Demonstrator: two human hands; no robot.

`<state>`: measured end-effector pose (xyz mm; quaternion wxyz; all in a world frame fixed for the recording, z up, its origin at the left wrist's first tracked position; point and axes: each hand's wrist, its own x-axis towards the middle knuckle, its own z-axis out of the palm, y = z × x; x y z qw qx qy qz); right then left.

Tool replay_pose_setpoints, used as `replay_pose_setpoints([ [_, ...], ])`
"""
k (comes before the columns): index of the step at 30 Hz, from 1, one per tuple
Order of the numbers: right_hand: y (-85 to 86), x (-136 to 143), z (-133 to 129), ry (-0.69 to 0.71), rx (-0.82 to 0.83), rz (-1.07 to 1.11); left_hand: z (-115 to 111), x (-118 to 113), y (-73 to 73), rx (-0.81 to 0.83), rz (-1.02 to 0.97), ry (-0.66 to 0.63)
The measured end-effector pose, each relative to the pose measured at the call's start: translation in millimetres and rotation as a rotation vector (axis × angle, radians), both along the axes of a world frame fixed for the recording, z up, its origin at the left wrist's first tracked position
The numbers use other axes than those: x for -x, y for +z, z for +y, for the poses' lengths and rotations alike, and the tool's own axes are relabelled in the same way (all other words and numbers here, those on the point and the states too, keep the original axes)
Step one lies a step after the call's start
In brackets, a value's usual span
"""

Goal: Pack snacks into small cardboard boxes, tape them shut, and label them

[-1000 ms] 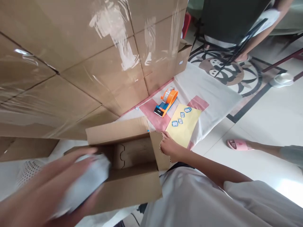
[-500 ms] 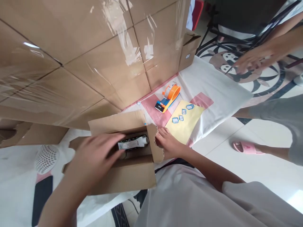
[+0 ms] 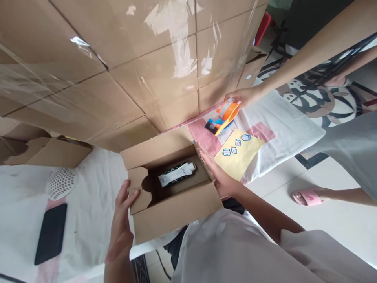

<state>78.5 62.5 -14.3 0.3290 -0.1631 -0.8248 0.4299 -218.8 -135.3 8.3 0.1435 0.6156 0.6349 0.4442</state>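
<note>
An open cardboard box [image 3: 176,212] sits in front of me with its flaps up or folded out. Inside lies a white tube [image 3: 176,174] with a cap, over something black with a pale pattern. My left hand [image 3: 121,220] grips the box's left end, thumb over the short flap and fingers along the outside. Against the right end, my right hand [image 3: 219,175] is wrapped round the edge; part of its fingers is hidden. Beyond the box, a co-worker's hand [image 3: 243,96] holds an orange and blue tape dispenser [image 3: 226,116].
A wall of taped cartons [image 3: 165,90] stands behind the box. A yellow sheet [image 3: 238,157] with several small stickers lies at the right. At the left are a black phone [image 3: 51,234], a white perforated object [image 3: 62,183] and another open carton [image 3: 59,151].
My left hand has come out of the box and taken hold of its left end. The left flap has come up. The co-worker's hand has reached in and grasped the tape dispenser.
</note>
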Motion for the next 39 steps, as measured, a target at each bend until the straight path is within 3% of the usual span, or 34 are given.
replay_pose_setpoints([
  [3, 11.1, 1.2, 8.7, 0.066, 0.050, 0.084, -9.6, 9.3, -0.2, 0.046, 0.102, -0.086],
  [8, 24.7, 2.5, 19.8, 0.053, 0.099, -0.002, -9.2, 22.1, 9.6, 0.035, 0.368, -0.179],
  [12, 24.4, 7.5, 26.3, 0.055, 0.066, 0.022, 9.3, 9.7, 22.8, -0.063, 0.392, -0.055],
  [18, 11.2, 20.1, 32.5, 0.074, 0.006, 0.148, 37.3, -15.5, 23.6, -0.079, -0.098, 0.369],
  [21, 7.7, 24.2, 36.7, 0.069, 0.009, 0.187, 42.7, -15.5, 26.1, 0.046, -0.103, 0.364],
  [26, 14.2, 20.6, 44.2, 0.053, -0.129, 0.241, 39.2, -17.8, 46.2, 0.039, 0.300, 0.172],
  [31, 23.7, 10.4, 43.0, -0.024, -0.332, 0.101, 36.6, -42.6, 59.3, 0.080, 0.669, 0.131],
  [35, 32.2, 6.6, 38.6, -0.066, -0.408, -0.015, 39.5, -61.9, 59.1, 0.143, 0.765, 0.141],
  [39, 37.4, 6.6, 35.9, -0.081, -0.432, -0.065, 41.8, -65.8, 58.3, 0.156, 0.784, 0.164],
])
